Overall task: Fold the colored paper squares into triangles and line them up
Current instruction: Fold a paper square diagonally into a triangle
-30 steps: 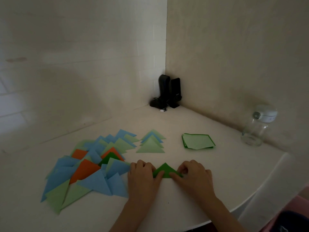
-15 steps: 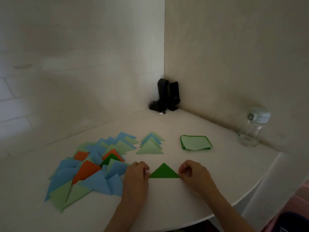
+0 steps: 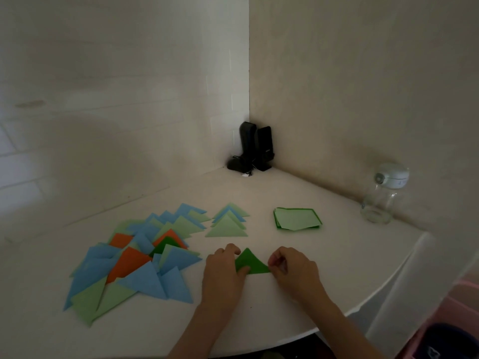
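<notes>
A dark green folded triangle (image 3: 252, 262) lies near the table's front edge, between my two hands. My left hand (image 3: 225, 270) pinches its left corner, thumb over the paper. My right hand (image 3: 291, 270) pinches its right corner with curled fingers. Just behind it a short overlapping row of light green and blue triangles (image 3: 228, 224) lies. A small stack of green paper squares (image 3: 296, 218) sits to the right of that row. A spread pile of blue, orange and green triangles (image 3: 134, 260) covers the left of the table.
The white table (image 3: 337, 268) curves to an edge at the right and front. A clear jar with a white lid (image 3: 382, 196) stands by the right wall. Two black speakers (image 3: 255, 149) stand in the far corner.
The green triangle first lay pressed under my fingers, then uncovered between both hands. Now both hands hold its corners, and its left side is partly covered by my left thumb.
</notes>
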Demonstrator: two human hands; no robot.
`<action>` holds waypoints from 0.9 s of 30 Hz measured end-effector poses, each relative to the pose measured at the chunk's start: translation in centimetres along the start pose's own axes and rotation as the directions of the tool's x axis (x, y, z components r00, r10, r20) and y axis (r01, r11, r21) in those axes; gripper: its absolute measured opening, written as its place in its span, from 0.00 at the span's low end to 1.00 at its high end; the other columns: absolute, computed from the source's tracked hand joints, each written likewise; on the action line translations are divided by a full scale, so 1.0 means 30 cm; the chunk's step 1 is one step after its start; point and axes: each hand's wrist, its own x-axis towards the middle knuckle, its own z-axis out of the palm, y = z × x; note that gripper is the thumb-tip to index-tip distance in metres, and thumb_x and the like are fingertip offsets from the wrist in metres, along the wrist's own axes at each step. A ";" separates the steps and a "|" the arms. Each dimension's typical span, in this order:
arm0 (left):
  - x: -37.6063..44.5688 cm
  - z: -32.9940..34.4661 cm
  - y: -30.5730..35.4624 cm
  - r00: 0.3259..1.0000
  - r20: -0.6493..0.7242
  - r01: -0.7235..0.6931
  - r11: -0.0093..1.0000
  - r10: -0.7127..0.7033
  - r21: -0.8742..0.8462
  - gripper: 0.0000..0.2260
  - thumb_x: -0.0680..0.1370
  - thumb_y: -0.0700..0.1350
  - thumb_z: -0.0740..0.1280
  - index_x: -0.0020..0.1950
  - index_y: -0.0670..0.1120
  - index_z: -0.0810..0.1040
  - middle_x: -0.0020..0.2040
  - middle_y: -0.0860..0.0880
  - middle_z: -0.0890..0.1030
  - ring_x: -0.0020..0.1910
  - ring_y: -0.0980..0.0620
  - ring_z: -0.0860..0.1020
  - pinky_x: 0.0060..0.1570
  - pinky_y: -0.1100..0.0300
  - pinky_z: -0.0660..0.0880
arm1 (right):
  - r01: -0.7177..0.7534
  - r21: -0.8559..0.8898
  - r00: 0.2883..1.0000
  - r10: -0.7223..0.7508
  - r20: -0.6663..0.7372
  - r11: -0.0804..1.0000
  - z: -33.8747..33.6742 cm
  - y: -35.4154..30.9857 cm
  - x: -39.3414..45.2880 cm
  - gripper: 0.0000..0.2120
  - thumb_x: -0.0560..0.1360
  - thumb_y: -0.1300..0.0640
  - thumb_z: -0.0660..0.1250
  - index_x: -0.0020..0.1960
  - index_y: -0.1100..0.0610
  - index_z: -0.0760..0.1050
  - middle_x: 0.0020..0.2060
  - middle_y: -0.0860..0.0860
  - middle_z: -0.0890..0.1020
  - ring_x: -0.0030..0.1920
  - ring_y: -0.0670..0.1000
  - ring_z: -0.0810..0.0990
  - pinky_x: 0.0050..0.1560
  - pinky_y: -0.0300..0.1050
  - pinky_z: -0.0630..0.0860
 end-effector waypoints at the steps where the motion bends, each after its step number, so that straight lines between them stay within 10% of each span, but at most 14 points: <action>1: 0.001 -0.001 -0.002 1.000 -0.006 -0.017 1.000 0.017 0.013 0.12 0.76 0.49 0.68 0.58 0.51 0.72 0.51 0.51 0.76 0.52 0.52 0.71 0.45 0.62 0.67 | 0.006 -0.001 1.000 -0.006 -0.007 1.000 0.002 0.004 0.000 0.15 0.73 0.53 0.67 0.36 0.38 0.64 0.36 0.39 0.72 0.41 0.42 0.71 0.48 0.42 0.66; 11: 0.127 -0.043 -0.101 0.981 -0.190 -0.036 0.999 0.043 0.037 0.08 0.74 0.41 0.70 0.51 0.48 0.79 0.45 0.48 0.81 0.46 0.47 0.76 0.46 0.49 0.73 | 0.034 0.048 0.946 -0.017 -0.324 0.998 -0.075 0.103 0.128 0.10 0.69 0.52 0.74 0.48 0.51 0.79 0.45 0.47 0.77 0.33 0.43 0.76 0.43 0.42 0.75; 18: 0.193 -0.027 -0.131 0.974 -0.226 0.005 0.990 0.027 0.139 0.06 0.72 0.40 0.72 0.44 0.46 0.76 0.40 0.47 0.79 0.41 0.46 0.74 0.41 0.48 0.72 | -0.130 -0.032 0.960 0.117 -0.253 0.991 -0.068 0.123 0.231 0.15 0.69 0.45 0.72 0.55 0.46 0.80 0.51 0.46 0.73 0.48 0.50 0.77 0.48 0.43 0.73; 27: 0.213 -0.022 -0.128 0.951 -0.306 0.009 0.988 0.040 0.157 0.11 0.68 0.40 0.75 0.42 0.46 0.73 0.41 0.48 0.75 0.40 0.47 0.71 0.37 0.54 0.68 | -0.121 -0.038 0.926 0.099 -0.365 0.992 -0.070 0.130 0.236 0.10 0.74 0.47 0.68 0.51 0.49 0.82 0.47 0.46 0.73 0.42 0.50 0.76 0.40 0.43 0.73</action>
